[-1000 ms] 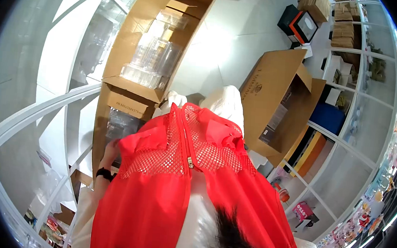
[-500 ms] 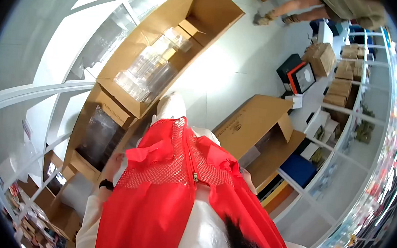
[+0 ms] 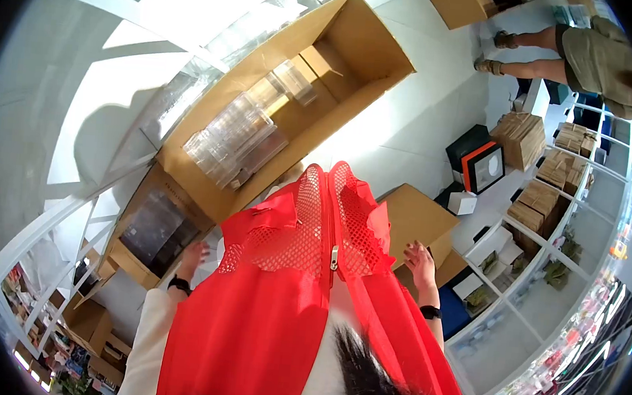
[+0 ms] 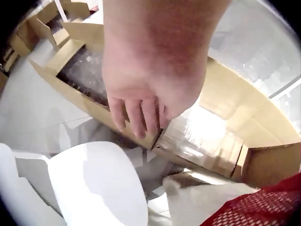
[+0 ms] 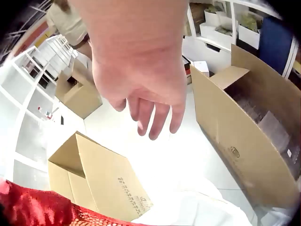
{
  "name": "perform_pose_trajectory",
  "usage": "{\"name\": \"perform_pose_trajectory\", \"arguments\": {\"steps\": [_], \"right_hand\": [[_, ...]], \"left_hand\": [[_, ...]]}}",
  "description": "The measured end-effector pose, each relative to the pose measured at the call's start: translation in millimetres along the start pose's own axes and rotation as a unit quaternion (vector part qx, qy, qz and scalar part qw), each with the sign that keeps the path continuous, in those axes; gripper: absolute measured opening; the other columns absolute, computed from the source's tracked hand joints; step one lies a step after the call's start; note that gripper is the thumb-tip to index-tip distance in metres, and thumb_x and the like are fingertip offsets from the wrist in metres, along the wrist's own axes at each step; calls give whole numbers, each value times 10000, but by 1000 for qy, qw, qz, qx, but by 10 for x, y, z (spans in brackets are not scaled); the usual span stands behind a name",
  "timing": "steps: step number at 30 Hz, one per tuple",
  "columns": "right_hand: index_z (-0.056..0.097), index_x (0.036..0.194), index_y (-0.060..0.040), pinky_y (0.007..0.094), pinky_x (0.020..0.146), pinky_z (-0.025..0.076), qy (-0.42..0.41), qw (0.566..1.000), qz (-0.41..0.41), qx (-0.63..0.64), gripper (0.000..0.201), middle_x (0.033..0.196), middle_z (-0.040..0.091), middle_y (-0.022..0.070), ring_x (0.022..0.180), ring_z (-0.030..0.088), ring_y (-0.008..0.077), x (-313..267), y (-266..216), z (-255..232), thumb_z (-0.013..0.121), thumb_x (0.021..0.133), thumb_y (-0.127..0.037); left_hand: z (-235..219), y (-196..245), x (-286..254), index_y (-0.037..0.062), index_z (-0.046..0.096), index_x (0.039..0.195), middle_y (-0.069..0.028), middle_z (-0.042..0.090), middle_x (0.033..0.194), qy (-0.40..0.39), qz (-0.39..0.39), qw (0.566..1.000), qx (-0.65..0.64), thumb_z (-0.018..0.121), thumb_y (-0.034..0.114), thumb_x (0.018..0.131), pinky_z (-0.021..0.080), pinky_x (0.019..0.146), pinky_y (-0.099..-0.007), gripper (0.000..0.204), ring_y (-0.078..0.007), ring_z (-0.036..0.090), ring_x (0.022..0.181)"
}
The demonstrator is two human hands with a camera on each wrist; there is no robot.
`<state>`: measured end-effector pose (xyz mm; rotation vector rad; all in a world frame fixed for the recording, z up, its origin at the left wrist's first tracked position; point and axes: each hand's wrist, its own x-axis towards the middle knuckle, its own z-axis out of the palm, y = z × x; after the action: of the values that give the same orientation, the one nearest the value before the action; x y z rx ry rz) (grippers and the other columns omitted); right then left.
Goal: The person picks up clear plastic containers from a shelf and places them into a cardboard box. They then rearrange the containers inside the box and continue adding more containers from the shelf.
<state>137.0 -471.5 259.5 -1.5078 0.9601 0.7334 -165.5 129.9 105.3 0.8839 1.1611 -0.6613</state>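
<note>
My left hand (image 3: pixel 194 256) hangs beside the near carton (image 3: pixel 136 261), its fingers loosely bent and nothing in them. Inside that carton lies a stack under clear plastic (image 3: pixel 156 231); the left wrist view shows the hand (image 4: pixel 153 87) above the carton's edge. Farther off, a long open carton (image 3: pixel 368 101) holds several clear plastic boxes (image 3: pixel 236 128). On the other side, my right hand (image 3: pixel 420 261) is spread and holds nothing, in front of another open carton (image 3: pixel 422 213). In the right wrist view the hand's (image 5: pixel 141 77) fingers point down over the floor.
A white seat (image 4: pixel 99 183) stands below the left hand. White shelves (image 3: pixel 524 288) run along the right, with brown packets and a dark box with an orange edge (image 3: pixel 482 166) nearby. Another person's legs (image 3: pixel 535 55) are at the back right.
My left hand has come out from over the near carton. My right hand has come into view on the right. The head view has turned, and another person has appeared at the back.
</note>
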Motion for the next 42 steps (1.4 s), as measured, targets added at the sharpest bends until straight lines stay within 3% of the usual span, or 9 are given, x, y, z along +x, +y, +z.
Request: {"name": "perform_pose_trajectory", "arguments": {"steps": [6,13,17,25,28,34,37,40,42], "right_hand": [[411,1293,-60,361,849,411,9,998,48,-29,453,1186,555,61,1039,545,203,114,193,-112,410,938,-341],[402,1299,-61,374,862,398,-41,996,73,16,451,1199,544,82,1069,533,213,78,744,-127,403,942,-337],[422,1277,-71,367,823,406,-28,992,117,-42,450,1174,560,83,1032,545,208,292,908,-288,412,936,-364],[488,1198,-71,319,743,438,38,989,-139,-42,393,1090,590,61,919,574,178,1779,705,-691,432,930,-354],[459,1266,-58,307,801,427,11,964,-258,-65,462,1177,564,73,989,567,187,2245,286,-444,444,928,-373],[469,1260,-14,336,923,390,-70,909,-397,-103,488,1182,568,105,1052,552,205,2439,188,808,445,933,-376],[469,1252,-4,304,896,408,-157,887,-382,-208,446,1172,572,112,1007,570,189,2223,413,1362,449,938,-321],[445,1264,3,306,898,412,-224,812,-389,-374,441,1203,551,122,977,590,204,2049,430,1710,513,911,-253],[404,1292,-9,335,933,399,-141,767,-423,-462,507,1283,475,155,1058,555,259,1869,318,1972,579,857,-200]], "left_hand": [[705,976,-135,75,532,1150,-20,607,1024,163,61,980,94,477,203,891,440,692,-264,294,-140,588,859],[985,1047,-141,2,563,1106,-68,629,983,108,161,946,259,482,169,899,456,782,-292,278,-169,592,906],[644,430,584,-8,553,1122,-95,634,1003,77,180,954,228,506,169,883,452,808,-291,301,-195,602,919],[1063,511,910,33,534,1153,-162,603,1078,100,290,785,538,573,192,828,456,845,-353,364,-303,580,1001],[941,268,1289,37,518,1164,-169,602,1051,61,377,685,620,606,198,795,477,788,-391,412,-329,594,922],[1096,236,1301,44,582,1070,-167,616,951,162,280,678,660,573,182,803,483,695,-433,302,-355,584,823],[1050,127,1363,59,617,1016,-152,631,902,183,547,616,537,555,199,815,488,676,-422,252,-345,596,791],[1108,142,1258,67,625,1017,-135,639,884,220,472,624,583,570,191,794,494,677,-410,261,-324,608,779],[1122,170,1222,66,626,1012,-131,642,875,215,465,623,591,570,185,788,496,679,-409,260,-315,613,779]]}}
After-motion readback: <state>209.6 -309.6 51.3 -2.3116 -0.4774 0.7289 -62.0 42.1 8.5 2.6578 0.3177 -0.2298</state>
